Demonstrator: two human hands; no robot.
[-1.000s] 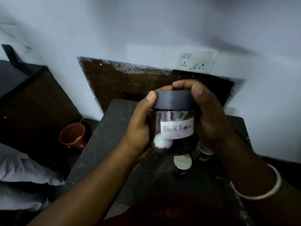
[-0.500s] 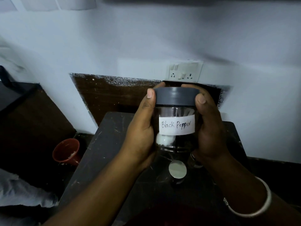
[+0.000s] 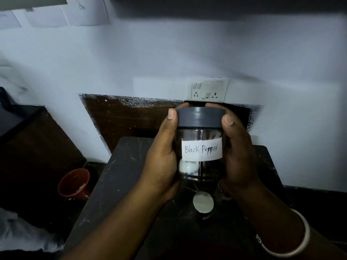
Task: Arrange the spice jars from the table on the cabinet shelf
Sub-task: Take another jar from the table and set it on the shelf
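**Black pepper jar raised off the table, shelf not yet reached**

Holds the jar (image 3: 201, 147) upright above the middle of the table (image 3: 116, 181), clear of its top, with the handwritten label (image 3: 201, 149) turned square to the camera. Carries it higher above the table than a second ago. Tips the head up as well: more wall over the table in view now, less of the table's near end.

Grips it from both sides. Left hand (image 3: 163, 162) wrapped round the clear wall on the table's left side, thumb pressed to the grey lid (image 3: 201, 117). Right hand (image 3: 237, 158) wrapped round the opposite side, thumb likewise on the lid's rim. Marks a changed right-hand hold: fingers draped over the lid's top a second ago, now drawn back to its edge. Keeps the lid on.

Leaves one small jar (image 3: 203, 202) with a shiny lid standing on the table directly below the raised one. Perhaps another just beside it, mostly hidden behind the right wrist; cannot tell.

Reads as the start of the carry: pick-up done, placing still ahead. Shows no shelf plainly, only a dark edge (image 3: 206, 4) high above the table, possibly the cabinet's underside. Calls for a further lift with both hands kept firm.

Beyond: a socket plate (image 3: 209, 90) on the wall behind the table, a red pot (image 3: 74, 184) on the floor to the table's left.
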